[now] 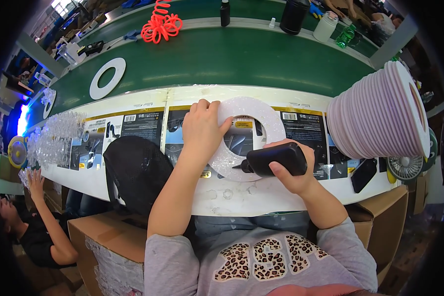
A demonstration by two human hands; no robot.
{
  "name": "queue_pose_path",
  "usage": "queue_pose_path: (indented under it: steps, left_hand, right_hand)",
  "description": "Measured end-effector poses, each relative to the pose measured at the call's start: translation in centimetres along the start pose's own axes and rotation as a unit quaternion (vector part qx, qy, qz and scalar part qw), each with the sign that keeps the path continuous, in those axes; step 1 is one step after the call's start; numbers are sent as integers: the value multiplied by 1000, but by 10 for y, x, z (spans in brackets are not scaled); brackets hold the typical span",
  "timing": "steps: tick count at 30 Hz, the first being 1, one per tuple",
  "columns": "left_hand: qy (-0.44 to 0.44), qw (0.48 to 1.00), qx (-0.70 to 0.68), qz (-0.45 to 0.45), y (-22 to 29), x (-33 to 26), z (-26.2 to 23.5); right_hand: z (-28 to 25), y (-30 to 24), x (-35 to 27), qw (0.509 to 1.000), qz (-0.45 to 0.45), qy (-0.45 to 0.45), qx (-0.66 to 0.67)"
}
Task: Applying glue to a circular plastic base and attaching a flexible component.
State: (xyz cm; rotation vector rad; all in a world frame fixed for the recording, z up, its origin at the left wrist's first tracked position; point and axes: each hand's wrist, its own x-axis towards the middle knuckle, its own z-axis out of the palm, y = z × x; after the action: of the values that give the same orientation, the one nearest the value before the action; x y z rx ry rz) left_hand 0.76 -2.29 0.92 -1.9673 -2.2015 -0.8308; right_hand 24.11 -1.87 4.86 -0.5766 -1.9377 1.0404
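Observation:
A flat, speckled white ring (271, 116) lies on the worktable in front of me. My left hand (203, 127) grips its left side, the thumb by the inner edge and the fingers bent at the outer edge. In my right hand (301, 172) is a black squeeze bottle (277, 160), tilted so that its narrow nozzle points left over the ring's lower part. I cannot tell whether the nozzle touches the ring. Left of my left forearm sits a black mesh-like cap or bag (135, 170).
A big white ridged roll or stack (375, 113) stands at right, beside a small fan (404, 167) and a phone-like black object (364, 175). Another white ring (107, 79) lies on the green belt (222, 59). Clear plastic pieces (56, 138) cover the left end, near another person's hand (34, 185).

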Motion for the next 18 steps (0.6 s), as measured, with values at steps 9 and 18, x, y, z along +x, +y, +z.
queue_pose_path:
  steps: [9,18]
  left_hand:
    - [-2,1000,-1,1,1,-1,0]
    - [-19,1000,7,-8,4,0,-4]
  right_hand:
    - [5,-3,-2,998,-23,-61,0]
    - [7,-3,-1,997,-16,-74,-11]
